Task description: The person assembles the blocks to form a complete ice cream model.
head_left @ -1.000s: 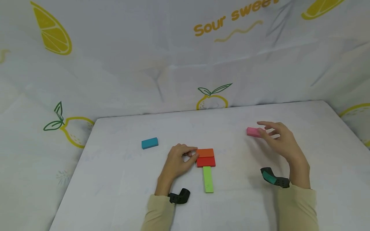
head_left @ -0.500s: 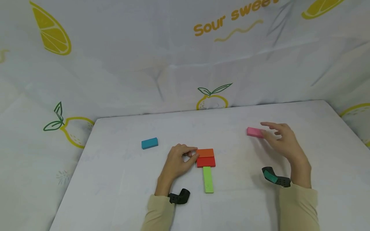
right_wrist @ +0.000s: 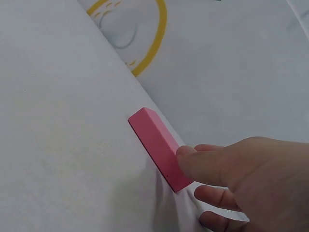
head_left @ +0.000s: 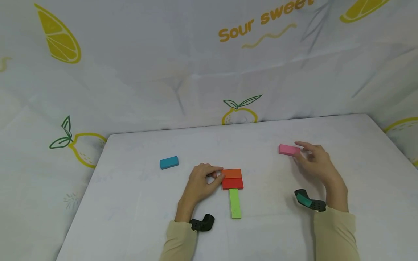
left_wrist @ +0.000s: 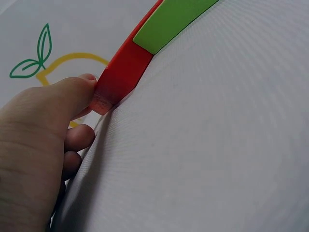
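Observation:
In the head view, my left hand (head_left: 201, 181) pinches the left end of an orange block (head_left: 232, 173) between thumb and forefinger. A red block (head_left: 233, 183) lies flush against its near side, and a light green block (head_left: 235, 203) runs from the red one toward me. In the left wrist view, the thumb is at the end of the red block (left_wrist: 124, 72), with the green block (left_wrist: 171, 21) beyond. My right hand (head_left: 315, 161) is at a pink block (head_left: 287, 149). Its thumb overlaps the pink block (right_wrist: 154, 140) in the right wrist view, while the forefinger stands apart behind it.
A blue block (head_left: 169, 162) lies at the left on the white table (head_left: 130, 217). Behind the table's far edge hangs a white cloth (head_left: 147, 72) printed with lemons and lettering. Each wrist wears a black band.
The right hand first drew slightly right, then came back left, its forefinger bending nearer the pink block. The left hand and the blocks have stayed in place.

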A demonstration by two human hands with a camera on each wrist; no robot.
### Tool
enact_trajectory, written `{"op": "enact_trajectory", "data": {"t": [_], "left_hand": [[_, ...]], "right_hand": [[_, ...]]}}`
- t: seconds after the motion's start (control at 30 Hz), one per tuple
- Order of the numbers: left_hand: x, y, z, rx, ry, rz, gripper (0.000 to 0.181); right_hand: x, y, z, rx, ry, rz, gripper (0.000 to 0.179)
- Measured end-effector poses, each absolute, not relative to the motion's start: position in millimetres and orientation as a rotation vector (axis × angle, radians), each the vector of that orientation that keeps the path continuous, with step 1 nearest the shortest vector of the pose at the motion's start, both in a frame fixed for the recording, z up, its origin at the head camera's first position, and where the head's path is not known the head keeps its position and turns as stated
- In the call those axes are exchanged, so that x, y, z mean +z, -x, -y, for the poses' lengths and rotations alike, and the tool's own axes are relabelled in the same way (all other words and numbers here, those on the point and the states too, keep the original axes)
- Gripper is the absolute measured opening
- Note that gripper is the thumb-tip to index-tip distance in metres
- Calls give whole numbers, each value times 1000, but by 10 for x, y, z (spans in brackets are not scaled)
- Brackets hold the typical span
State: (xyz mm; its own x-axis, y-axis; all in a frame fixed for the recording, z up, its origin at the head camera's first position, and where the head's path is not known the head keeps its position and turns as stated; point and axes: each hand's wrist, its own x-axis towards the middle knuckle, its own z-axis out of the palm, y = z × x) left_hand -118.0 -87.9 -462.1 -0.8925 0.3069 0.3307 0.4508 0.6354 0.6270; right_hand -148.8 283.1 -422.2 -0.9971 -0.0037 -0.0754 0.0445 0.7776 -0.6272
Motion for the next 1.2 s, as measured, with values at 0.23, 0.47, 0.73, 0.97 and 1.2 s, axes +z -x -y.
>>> {"op": "enact_trajectory", "data": {"t": [0.23, 0.47, 0.73, 0.97, 1.2], "left_hand": [[-4634, 1181, 878, -1097, 611, 2687, 21], [-4634, 1178, 873, -1098, 617, 2683, 21], [-4627, 1181, 878, -1089, 615, 2678, 21], [-4638, 1191, 881, -1085, 609, 2683, 21], [-4635, 1196, 879, -1077, 615, 2684, 22]], "right_hand": [[-4229, 1482, -2808, -1016, -36, -2892, 51], [-4246, 1486, -2759, -1004, -38, -2910, 48], [-4249, 1524, -2717, -1016, 36, -2910, 46], [-4235, 1531, -2628, -1025, 57, -2881, 45], [-4220, 1528, -2549, -1044, 93, -2855, 45]]}}
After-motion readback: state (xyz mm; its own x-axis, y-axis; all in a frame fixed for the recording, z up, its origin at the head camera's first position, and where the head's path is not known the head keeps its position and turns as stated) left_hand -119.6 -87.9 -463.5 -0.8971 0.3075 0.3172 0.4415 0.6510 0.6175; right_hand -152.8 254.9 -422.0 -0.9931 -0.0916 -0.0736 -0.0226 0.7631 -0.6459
